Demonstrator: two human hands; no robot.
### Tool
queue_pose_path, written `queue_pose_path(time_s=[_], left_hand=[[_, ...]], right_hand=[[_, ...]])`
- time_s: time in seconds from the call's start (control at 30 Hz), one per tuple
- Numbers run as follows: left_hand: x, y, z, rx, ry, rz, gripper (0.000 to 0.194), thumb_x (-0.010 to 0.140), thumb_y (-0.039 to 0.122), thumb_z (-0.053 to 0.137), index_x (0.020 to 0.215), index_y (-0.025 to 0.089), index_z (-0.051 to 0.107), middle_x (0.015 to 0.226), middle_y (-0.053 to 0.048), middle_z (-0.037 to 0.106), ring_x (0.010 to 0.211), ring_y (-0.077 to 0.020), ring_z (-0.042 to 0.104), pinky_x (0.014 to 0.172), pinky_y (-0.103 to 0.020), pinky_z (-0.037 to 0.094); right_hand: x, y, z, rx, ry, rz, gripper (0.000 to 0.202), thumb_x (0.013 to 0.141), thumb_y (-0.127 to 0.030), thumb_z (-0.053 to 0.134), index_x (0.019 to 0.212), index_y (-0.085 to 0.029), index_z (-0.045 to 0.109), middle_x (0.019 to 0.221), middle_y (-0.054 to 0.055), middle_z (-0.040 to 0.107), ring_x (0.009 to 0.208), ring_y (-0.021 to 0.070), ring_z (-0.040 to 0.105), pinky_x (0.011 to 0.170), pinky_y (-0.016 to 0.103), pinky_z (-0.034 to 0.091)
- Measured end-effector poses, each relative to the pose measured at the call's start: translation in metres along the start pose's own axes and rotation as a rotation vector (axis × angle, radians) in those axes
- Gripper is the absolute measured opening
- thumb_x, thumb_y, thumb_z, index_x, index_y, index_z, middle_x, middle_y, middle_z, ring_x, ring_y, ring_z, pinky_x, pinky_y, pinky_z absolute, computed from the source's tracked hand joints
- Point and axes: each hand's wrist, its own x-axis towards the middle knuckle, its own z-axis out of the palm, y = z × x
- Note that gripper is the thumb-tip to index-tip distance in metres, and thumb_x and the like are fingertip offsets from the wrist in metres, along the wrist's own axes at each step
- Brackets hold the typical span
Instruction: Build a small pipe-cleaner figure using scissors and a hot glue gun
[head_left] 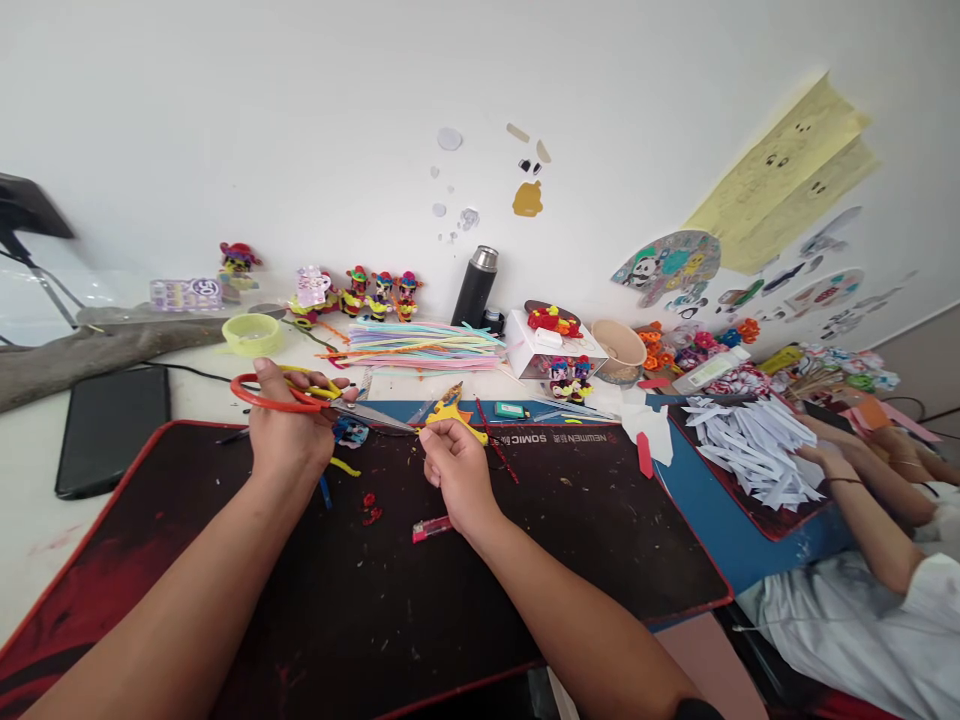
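Observation:
My left hand [289,425] is closed round the orange and yellow handles of a pair of scissors [375,415], whose blades point right. Their tips reach the fingers of my right hand [457,465], which are pinched together. A tiny yellowish bit shows at those fingertips, too small to name. Below my right hand a pink-red lighter [430,529] lies on the dark mat [480,610]. Small red shiny scraps [370,509], a short yellow fuzzy stem [345,467] and a blue piece [325,492] lie between my arms. Behind my right hand rests a yellow tool [452,412], partly hidden.
Pastel pipe cleaners [420,345] are bundled at the back, near a black thermos [475,287] and small fuzzy figures [382,295]. A white box [555,345] stands right of them. At left lies a black tablet [114,430]. On the right, another person's hands touch white paper strips [750,445].

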Motion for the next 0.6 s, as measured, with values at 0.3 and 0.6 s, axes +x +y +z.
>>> queue_pose_path(time_s=[0.3,0.6], left_hand=[[0.002,0.001,0.0,0.004,0.007,0.015,0.061,0.093,0.073,0.066,0.068,0.019,0.053,0.066,0.002,0.061,0.065,-0.0195,0.073,0.07,-0.039,0.066],[0.002,0.001,0.001,0.012,0.011,0.017,0.063,0.091,0.075,0.066,0.067,0.019,0.052,0.066,0.002,0.059,0.064,-0.019,0.072,0.066,-0.036,0.065]], right_hand=[[0.0,-0.004,-0.007,-0.029,-0.029,-0.023,0.034,0.08,-0.049,0.083,0.084,-0.022,0.062,0.054,-0.011,0.045,0.044,0.0074,0.033,0.044,0.022,0.029],[-0.025,-0.033,-0.042,-0.643,-0.279,-0.192,0.015,0.096,-0.038,0.072,0.1,-0.024,0.074,0.07,-0.005,0.058,0.063,0.014,0.053,0.063,0.027,0.041]])
